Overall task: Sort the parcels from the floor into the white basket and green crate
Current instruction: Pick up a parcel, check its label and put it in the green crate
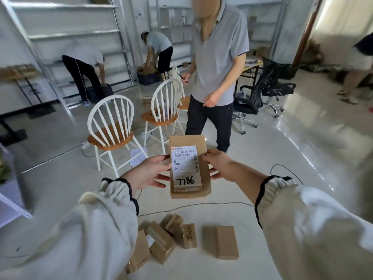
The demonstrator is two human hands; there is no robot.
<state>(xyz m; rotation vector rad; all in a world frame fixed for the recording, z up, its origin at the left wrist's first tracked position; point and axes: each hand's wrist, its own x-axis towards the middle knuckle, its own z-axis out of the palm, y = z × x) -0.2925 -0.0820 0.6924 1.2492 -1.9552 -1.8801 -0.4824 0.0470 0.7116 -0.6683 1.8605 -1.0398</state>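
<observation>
While aloft, parcel stack (186, 168) between hands (149, 172) (220, 166)

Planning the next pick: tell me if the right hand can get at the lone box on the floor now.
Probably not yet. The right hand grips the held boxes with the left hand; the lone box lies bare below, nothing covering it.

Bright daylight from the upper right, glare streaks on the glossy floor (298, 134), wide-angle bending at edges, background softly blurred.
</observation>
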